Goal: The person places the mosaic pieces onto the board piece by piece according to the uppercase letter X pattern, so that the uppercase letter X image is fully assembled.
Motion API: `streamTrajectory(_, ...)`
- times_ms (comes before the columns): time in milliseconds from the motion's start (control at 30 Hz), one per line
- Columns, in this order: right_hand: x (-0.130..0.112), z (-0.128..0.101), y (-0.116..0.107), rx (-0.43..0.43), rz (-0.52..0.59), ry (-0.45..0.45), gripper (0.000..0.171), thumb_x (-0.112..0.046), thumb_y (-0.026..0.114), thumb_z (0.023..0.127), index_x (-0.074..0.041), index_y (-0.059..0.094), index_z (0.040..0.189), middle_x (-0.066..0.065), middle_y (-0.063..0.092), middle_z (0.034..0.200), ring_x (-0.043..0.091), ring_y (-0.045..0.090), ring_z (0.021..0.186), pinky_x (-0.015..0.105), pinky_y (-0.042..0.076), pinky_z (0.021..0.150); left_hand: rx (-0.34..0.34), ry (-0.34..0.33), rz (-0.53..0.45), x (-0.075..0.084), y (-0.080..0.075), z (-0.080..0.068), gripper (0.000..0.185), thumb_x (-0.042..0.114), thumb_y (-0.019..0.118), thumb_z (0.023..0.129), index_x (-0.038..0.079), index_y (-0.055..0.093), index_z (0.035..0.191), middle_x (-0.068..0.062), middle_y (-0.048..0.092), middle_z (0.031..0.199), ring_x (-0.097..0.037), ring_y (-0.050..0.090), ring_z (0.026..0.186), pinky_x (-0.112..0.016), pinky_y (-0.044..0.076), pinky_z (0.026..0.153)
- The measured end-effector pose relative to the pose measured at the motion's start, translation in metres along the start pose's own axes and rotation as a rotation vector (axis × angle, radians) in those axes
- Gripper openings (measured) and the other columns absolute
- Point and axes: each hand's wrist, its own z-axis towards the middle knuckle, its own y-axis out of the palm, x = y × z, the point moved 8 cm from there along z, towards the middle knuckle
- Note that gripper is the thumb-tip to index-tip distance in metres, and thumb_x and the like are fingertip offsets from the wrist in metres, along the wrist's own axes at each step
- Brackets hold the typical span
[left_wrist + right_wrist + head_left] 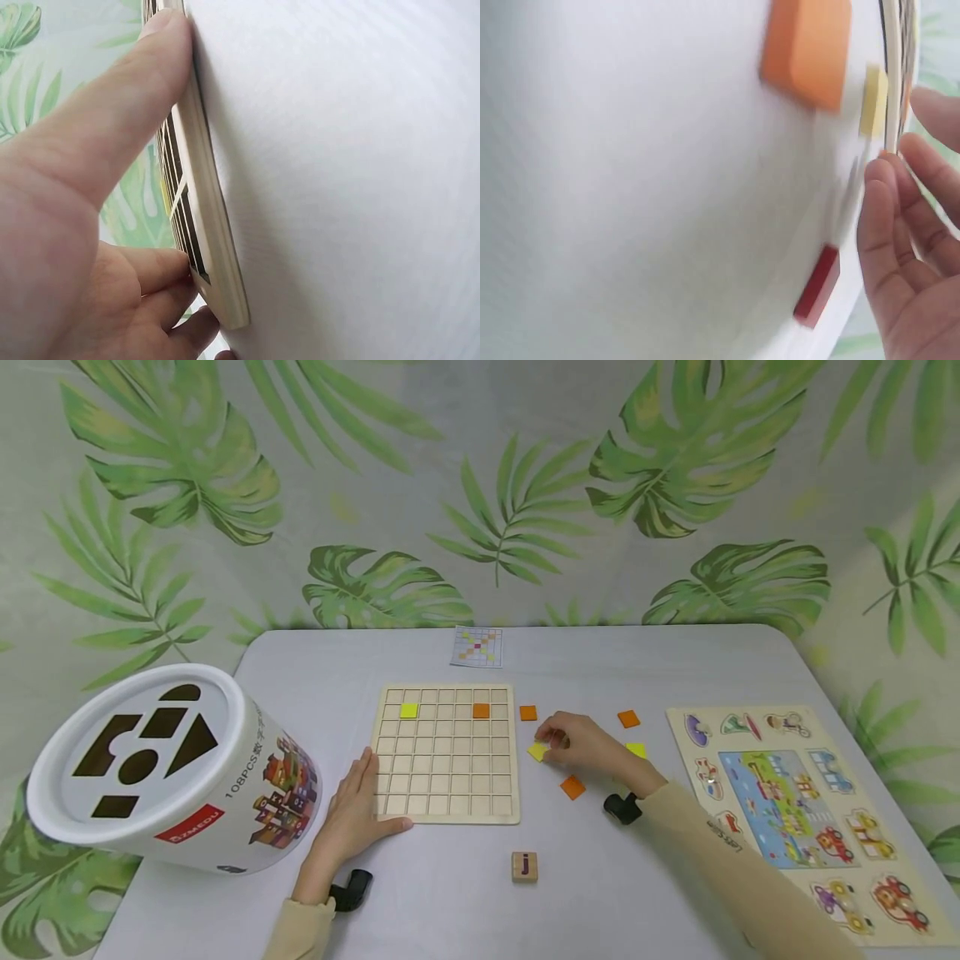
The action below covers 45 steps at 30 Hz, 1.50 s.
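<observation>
Far left of the head view: large white cylindrical shape-sorter bucket (161, 768) lying tilted on the pale grey bench (615, 877).

Left hand (352, 814) rests at the lower left corner of the square wooden grid board (447, 753). Fingers straight and together, thumb laid along the board's left edge; it steadies the board and grips nothing.

On the board, upper rows: one yellow tile (408, 711), one orange tile (481, 711). Small pattern card (477, 647) lies just beyond the board's far edge.

Centre right, just beside the board: right hand (581, 745), fingers curled, tips touching the small flat square yellow tile (537, 751) on the bench. Whether they actually pinch it, cannot tell.

Judgement: the tile is light, stiff and thin, lying flush, so hard to lift from above. Best taken by opposite edges, or slid and tipped up.

Loose orange tiles (572, 787) lie around it. Right edge: wooden vehicle peg puzzle (795, 810).
</observation>
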Motion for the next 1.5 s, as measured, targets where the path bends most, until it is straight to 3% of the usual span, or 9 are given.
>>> streamTrajectory(167, -0.006, -0.002, 0.013, -0.028, -0.093, 0.073, 0.024, -0.012, 0.076, 0.082, -0.006, 0.062, 0.101, 0.000, 0.054, 0.088, 0.016, 0.049, 0.081, 0.029, 0.046, 0.073, 0.006, 0.006, -0.004, 0.000, -0.001, 0.000, 0.114, 0.032, 0.085, 0.071, -0.012, 0.013, 0.147, -0.027, 0.005, 0.155, -0.047, 0.003, 0.140, -0.067, 0.008, 0.105)
streamTrajectory(333, -0.012, 0.002, 0.016, -0.017, -0.163, 0.090, 0.020, -0.009, 0.074, 0.083, -0.007, 0.061, 0.098, 0.001, 0.051, 0.086, 0.017, 0.047, 0.080, 0.029, 0.044, 0.071, 0.001, -0.001, -0.007, 0.000, 0.000, 0.000, 0.114, 0.033, 0.084, 0.071, -0.011, 0.012, 0.148, -0.026, 0.004, 0.156, -0.046, 0.002, 0.140, -0.067, 0.007, 0.106)
streamTrajectory(533, -0.020, 0.009, 0.010, 0.053, -0.092, 0.036, 0.022, -0.001, 0.071, 0.080, -0.006, 0.062, 0.099, 0.001, 0.054, 0.088, 0.018, 0.050, 0.082, 0.030, 0.047, 0.073, -0.003, -0.005, -0.003, 0.001, 0.000, 0.000, 0.114, 0.034, 0.084, 0.071, -0.011, 0.013, 0.148, -0.026, 0.004, 0.156, -0.046, 0.002, 0.140, -0.067, 0.007, 0.105)
streamTrajectory(667, -0.035, 0.025, 0.009, 0.077, -0.023, -0.029, 0.023, -0.001, 0.071, 0.080, -0.004, 0.063, 0.101, 0.001, 0.058, 0.095, 0.018, 0.053, 0.088, 0.030, 0.048, 0.078, -0.005, 0.001, -0.003, 0.001, 0.000, 0.000, 0.113, 0.034, 0.084, 0.071, -0.011, 0.013, 0.148, -0.025, 0.004, 0.156, -0.046, 0.002, 0.141, -0.067, 0.007, 0.106)
streamTrajectory(800, -0.055, 0.048, 0.018, 0.048, 0.014, -0.085, 0.024, 0.000, 0.069, 0.081, -0.003, 0.064, 0.104, 0.002, 0.061, 0.100, 0.018, 0.054, 0.091, 0.030, 0.048, 0.081, -0.008, 0.005, 0.002, 0.002, 0.000, 0.000, 0.113, 0.034, 0.084, 0.072, -0.011, 0.013, 0.148, -0.025, 0.004, 0.156, -0.045, 0.002, 0.141, -0.066, 0.007, 0.106)
streamTrajectory(900, -0.073, 0.066, 0.028, 0.021, -0.006, -0.137, 0.024, 0.000, 0.068, 0.082, -0.003, 0.065, 0.105, 0.003, 0.062, 0.100, 0.018, 0.056, 0.092, 0.028, 0.048, 0.082, -0.009, 0.006, 0.007, 0.002, 0.000, -0.001, 0.112, 0.034, 0.083, 0.072, -0.011, 0.013, 0.147, -0.026, 0.004, 0.156, -0.045, 0.002, 0.141, -0.066, 0.008, 0.106)
streamTrajectory(1133, -0.101, 0.107, 0.062, -0.053, -0.119, -0.167, 0.022, -0.002, 0.066, 0.086, -0.004, 0.065, 0.107, 0.002, 0.061, 0.101, 0.015, 0.055, 0.091, 0.026, 0.045, 0.084, -0.016, 0.000, 0.022, 0.001, 0.001, -0.001, 0.112, 0.036, 0.082, 0.074, -0.011, 0.013, 0.148, -0.025, 0.004, 0.156, -0.046, 0.003, 0.140, -0.066, 0.009, 0.107)
streamTrajectory(1500, -0.114, 0.129, 0.083, -0.087, -0.265, -0.154, 0.019, 0.000, 0.064, 0.086, -0.007, 0.066, 0.104, 0.001, 0.061, 0.101, 0.015, 0.052, 0.091, 0.026, 0.044, 0.084, 0.001, 0.000, 0.055, 0.001, 0.001, -0.001, 0.113, 0.037, 0.083, 0.073, -0.011, 0.013, 0.148, -0.026, 0.006, 0.156, -0.046, 0.006, 0.140, -0.067, 0.013, 0.105)
